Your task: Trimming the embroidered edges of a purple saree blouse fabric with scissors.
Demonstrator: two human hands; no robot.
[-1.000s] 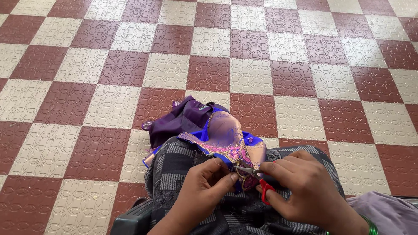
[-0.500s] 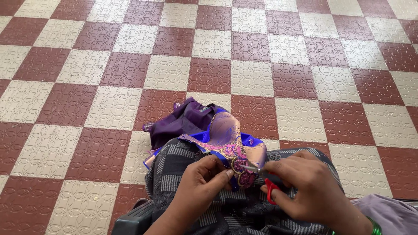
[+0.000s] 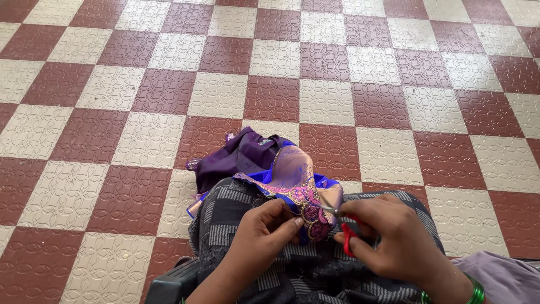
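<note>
A purple and blue embroidered garment [image 3: 264, 163] lies draped over my knee, which is covered in dark grey striped cloth [image 3: 236, 208]. My left hand [image 3: 264, 231] pinches the garment's pink embroidered edge [image 3: 312, 217]. My right hand [image 3: 394, 231] grips small red-handled scissors [image 3: 344, 228], their metal blades pointing up-left at that edge. A green bangle [image 3: 475, 293] circles my right wrist.
The floor is a checkerboard of maroon and cream patterned tiles [image 3: 270, 101]. A lilac cloth [image 3: 500, 276] lies at the bottom right. A dark plastic seat edge [image 3: 169, 284] shows at the bottom, under my leg.
The scissors' blades have come up and left onto the embroidered edge. My left hand has shifted its pinch slightly on the fabric.
</note>
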